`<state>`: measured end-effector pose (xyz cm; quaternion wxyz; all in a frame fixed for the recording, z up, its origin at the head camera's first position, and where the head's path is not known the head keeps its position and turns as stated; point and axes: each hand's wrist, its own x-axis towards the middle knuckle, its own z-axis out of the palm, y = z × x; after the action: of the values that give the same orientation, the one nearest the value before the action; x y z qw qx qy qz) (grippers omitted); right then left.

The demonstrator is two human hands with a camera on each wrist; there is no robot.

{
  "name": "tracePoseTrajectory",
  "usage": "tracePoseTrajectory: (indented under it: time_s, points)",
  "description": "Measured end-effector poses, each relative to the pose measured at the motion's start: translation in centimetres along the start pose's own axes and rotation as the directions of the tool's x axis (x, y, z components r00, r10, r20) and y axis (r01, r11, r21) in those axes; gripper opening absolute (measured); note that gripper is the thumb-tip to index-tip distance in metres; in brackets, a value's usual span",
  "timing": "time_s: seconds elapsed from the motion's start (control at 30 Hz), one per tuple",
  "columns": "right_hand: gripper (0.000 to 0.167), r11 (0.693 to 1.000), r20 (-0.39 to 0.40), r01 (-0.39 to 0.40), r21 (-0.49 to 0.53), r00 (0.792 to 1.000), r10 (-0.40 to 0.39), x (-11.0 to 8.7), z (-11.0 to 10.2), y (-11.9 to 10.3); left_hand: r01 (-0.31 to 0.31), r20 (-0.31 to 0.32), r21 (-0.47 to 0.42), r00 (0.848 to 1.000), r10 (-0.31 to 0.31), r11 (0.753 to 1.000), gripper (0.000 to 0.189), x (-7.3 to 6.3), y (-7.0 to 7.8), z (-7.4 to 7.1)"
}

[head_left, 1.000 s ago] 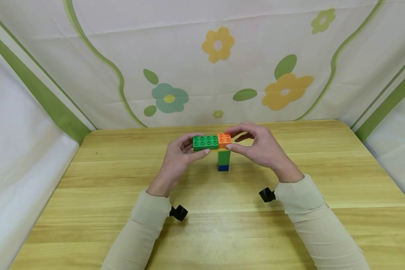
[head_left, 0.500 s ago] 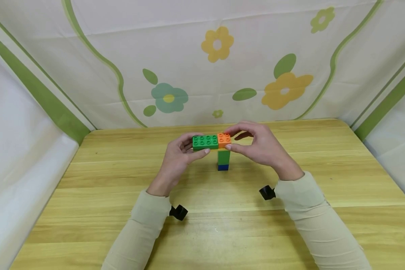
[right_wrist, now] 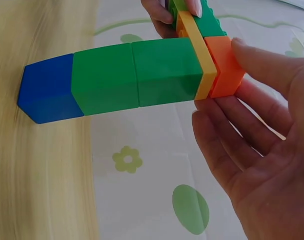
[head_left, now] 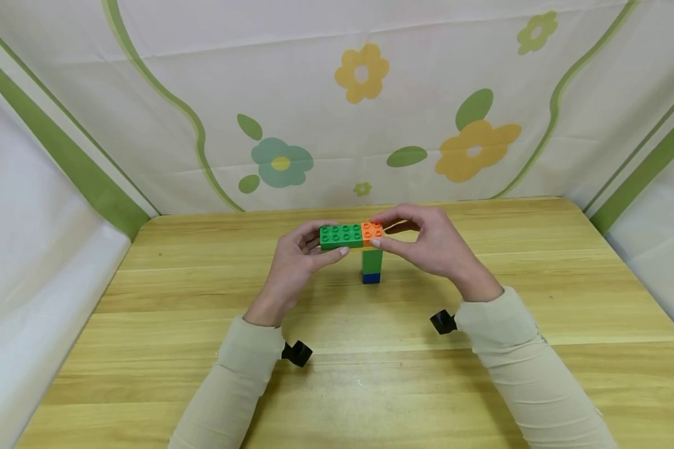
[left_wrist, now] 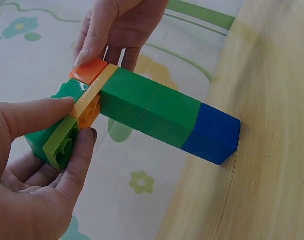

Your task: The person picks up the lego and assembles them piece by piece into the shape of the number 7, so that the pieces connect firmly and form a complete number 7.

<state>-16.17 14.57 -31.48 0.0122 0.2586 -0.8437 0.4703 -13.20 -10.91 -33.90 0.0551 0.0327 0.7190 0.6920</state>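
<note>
A column of a blue block [left_wrist: 211,132] and two green blocks [right_wrist: 104,77] stands upright on the table. A thin yellow-orange plate [right_wrist: 203,60] lies across its top and overhangs to the left. On that plate sit a long green studded brick [head_left: 341,236] and, to its right, an orange brick [head_left: 372,229]. My left hand [head_left: 294,262] holds the green brick, thumb in front and fingers behind. A small light green piece [left_wrist: 61,142] shows under the overhang, close to the left fingers. My right hand [head_left: 435,243] pinches the orange brick between thumb and fingers.
The wooden table [head_left: 348,374] reaches back to a white cloth [head_left: 314,75] printed with flowers, which hangs behind and at both sides. A small black wrist camera [head_left: 299,353] juts from the left sleeve, another black camera [head_left: 443,322] from the right one.
The right thumb has slid slightly left along the front of the orange brick. The left hand and the block column have hardly moved.
</note>
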Motion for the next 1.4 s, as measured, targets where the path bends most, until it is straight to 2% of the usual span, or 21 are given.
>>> tracePoseTrajectory:
  time_s: [0.87,1.13,1.4]
  points:
    - [0.025,1.0,-0.025,0.008,0.005,1.0,-0.008,-0.21,0.35,0.48,-0.004,0.007,-0.009,1.0,0.004,1.0,0.041,0.06,-0.26,0.2]
    - [0.024,0.997,-0.004,0.055,-0.062,0.998,-0.055,-0.12,0.1,0.17,-0.006,0.008,-0.001,1.0,0.006,1.0,0.042,-0.07,-0.19,0.26]
    - [0.023,0.994,-0.006,0.081,-0.072,0.997,-0.081,0.1,0.13,0.05,-0.015,0.01,-0.005,1.0,0.015,1.0,0.043,0.12,-0.19,0.11]
